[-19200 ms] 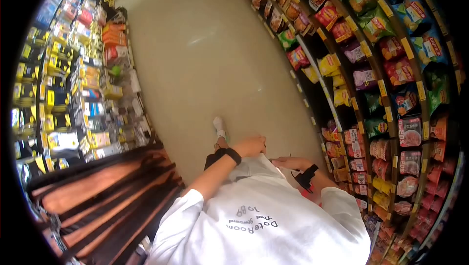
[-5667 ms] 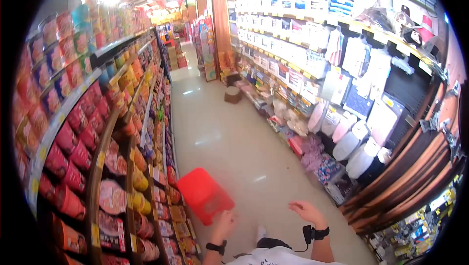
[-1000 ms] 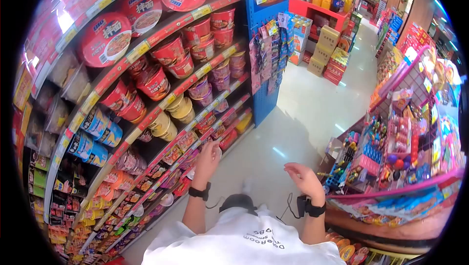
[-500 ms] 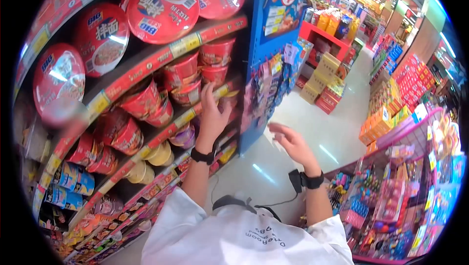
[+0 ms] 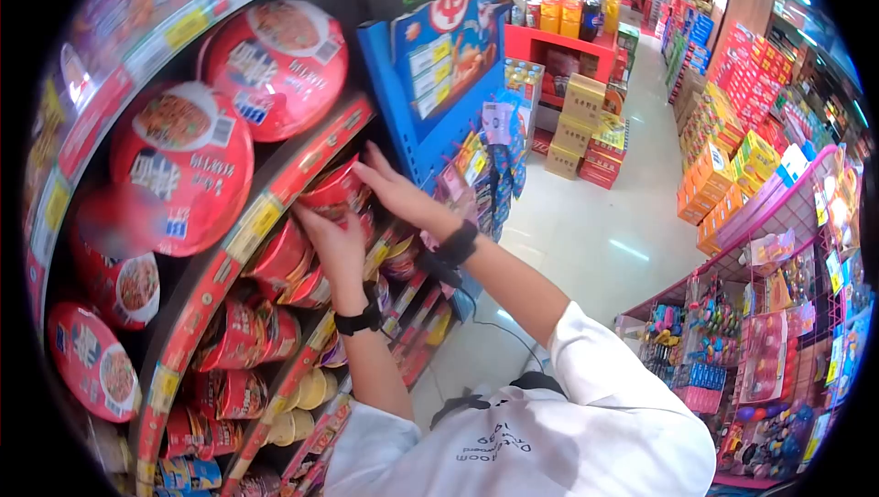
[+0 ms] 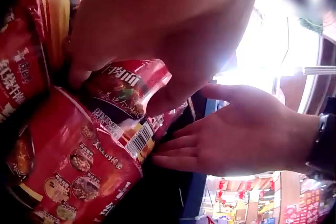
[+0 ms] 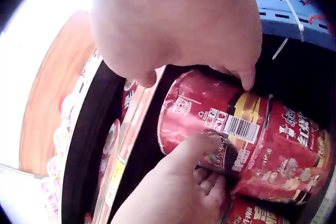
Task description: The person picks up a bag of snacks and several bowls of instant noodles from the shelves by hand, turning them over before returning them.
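Supermarket shelving fills the left of the head view, rows of red packs above the shelf edge (image 5: 247, 241), with a blue display panel (image 5: 388, 90) closing the end of the row and a pale aisle floor (image 5: 586, 245) opening to the right. Just short of that panel, the person has both hands at one red noodle cup (image 7: 202, 100), the upper of a stacked pair. Everything about the next move appears to hang on how it sits between the palms: left hand (image 5: 337, 250) on the near side, right hand (image 5: 401, 197) across from it on the panel side. Its long axis runs in line with the lower cup (image 7: 286, 155), rim away from it and base against or just over it; whether it has been raised at all cannot be told. Left is the nearer hand and has the hold, thumb along the printed wall and fingers curled beneath. Right has its fingers stretched out at the opposite wall, not wrapped round; actual contact is unclear. Half a second ago the left hand was in front of the cups and the right was out over the aisle; now both meet at this cup
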`<state>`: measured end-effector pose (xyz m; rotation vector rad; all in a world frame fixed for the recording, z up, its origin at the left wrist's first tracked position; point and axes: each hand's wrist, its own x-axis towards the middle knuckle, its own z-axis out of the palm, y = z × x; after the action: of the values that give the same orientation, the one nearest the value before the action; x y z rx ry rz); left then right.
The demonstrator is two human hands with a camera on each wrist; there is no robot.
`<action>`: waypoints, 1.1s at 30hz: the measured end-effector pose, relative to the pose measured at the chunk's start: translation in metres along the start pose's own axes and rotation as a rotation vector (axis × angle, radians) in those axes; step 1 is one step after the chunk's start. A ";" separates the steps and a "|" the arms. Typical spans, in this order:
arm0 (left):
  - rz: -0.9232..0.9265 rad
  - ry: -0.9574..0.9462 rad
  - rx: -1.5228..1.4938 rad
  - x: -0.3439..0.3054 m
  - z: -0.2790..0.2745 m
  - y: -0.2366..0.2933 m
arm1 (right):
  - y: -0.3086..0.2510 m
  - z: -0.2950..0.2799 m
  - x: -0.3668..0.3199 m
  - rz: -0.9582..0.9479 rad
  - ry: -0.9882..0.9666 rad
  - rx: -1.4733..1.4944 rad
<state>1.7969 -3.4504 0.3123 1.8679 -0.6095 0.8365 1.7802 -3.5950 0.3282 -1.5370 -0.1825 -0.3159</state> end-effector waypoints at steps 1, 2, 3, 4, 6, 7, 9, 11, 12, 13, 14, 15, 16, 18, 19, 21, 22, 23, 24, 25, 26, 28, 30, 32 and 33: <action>-0.012 0.008 0.027 -0.002 0.004 0.002 | -0.002 0.002 0.004 -0.035 0.013 -0.011; -0.024 0.017 0.054 -0.005 0.006 0.004 | -0.004 -0.002 0.002 -0.012 -0.011 -0.028; -0.036 0.031 0.082 -0.008 0.007 0.008 | -0.018 -0.002 -0.003 0.009 -0.037 -0.046; -0.093 0.040 0.132 -0.014 0.008 0.017 | -0.027 -0.003 -0.008 -0.013 -0.039 -0.049; -0.153 0.027 0.165 -0.028 0.008 0.037 | -0.041 -0.010 -0.023 -0.058 -0.085 0.001; -0.180 0.018 0.180 -0.033 0.007 0.046 | -0.039 -0.015 -0.027 -0.122 -0.079 -0.021; -0.121 -0.007 0.189 -0.041 0.003 0.065 | -0.020 -0.029 -0.035 -0.107 -0.101 -0.003; -0.104 -0.004 0.236 -0.057 0.004 0.074 | -0.040 -0.047 -0.060 -0.044 -0.146 0.070; -0.106 0.015 0.194 -0.066 0.006 0.080 | -0.037 -0.054 -0.070 -0.061 -0.172 0.094; -0.141 0.031 0.162 -0.073 0.007 0.089 | -0.035 -0.063 -0.077 -0.080 -0.197 0.116; -0.210 0.048 0.083 -0.082 0.010 0.095 | -0.055 -0.075 -0.090 -0.106 -0.233 0.118; -0.282 0.061 0.005 -0.089 0.013 0.101 | -0.050 -0.084 -0.097 -0.109 -0.263 0.139; -0.278 0.079 0.045 -0.093 0.018 0.117 | -0.051 -0.094 -0.106 -0.100 -0.286 0.152; -0.183 0.114 0.064 -0.105 0.031 0.124 | -0.065 -0.122 -0.123 -0.084 -0.315 0.165; -0.218 0.108 0.046 -0.108 0.038 0.136 | -0.076 -0.137 -0.133 -0.078 -0.326 0.167; -0.239 0.107 -0.072 -0.116 0.062 0.162 | -0.077 -0.164 -0.149 -0.170 -0.204 0.021; -0.231 0.089 -0.108 -0.120 0.078 0.167 | -0.076 -0.181 -0.157 -0.227 -0.120 -0.124; -0.176 0.075 -0.293 -0.123 0.099 0.176 | -0.076 -0.202 -0.164 -0.279 -0.029 -0.276; -0.227 -0.003 -0.269 -0.127 0.115 0.189 | -0.088 -0.220 -0.173 -0.265 -0.001 -0.112; -0.277 -0.085 -0.243 -0.130 0.129 0.202 | -0.089 -0.239 -0.180 -0.251 0.065 -0.138; -0.223 -0.127 -0.311 -0.131 0.149 0.212 | -0.085 -0.258 -0.186 -0.234 0.130 -0.165; -0.127 -0.209 -0.455 -0.136 0.190 0.234 | -0.088 -0.292 -0.207 -0.164 0.313 -0.290; -0.188 -0.353 -0.660 -0.141 0.225 0.252 | -0.099 -0.326 -0.231 -0.207 0.436 -0.331; -0.155 -0.493 -0.746 -0.143 0.256 0.269 | -0.091 -0.359 -0.249 -0.259 0.570 -0.344; -0.166 -0.557 -0.788 -0.143 0.271 0.280 | -0.090 -0.373 -0.261 -0.230 0.616 -0.317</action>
<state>1.5823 -3.8047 0.2804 1.3616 -0.9405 -0.0790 1.4753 -3.9449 0.3204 -1.6572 0.1880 -1.0198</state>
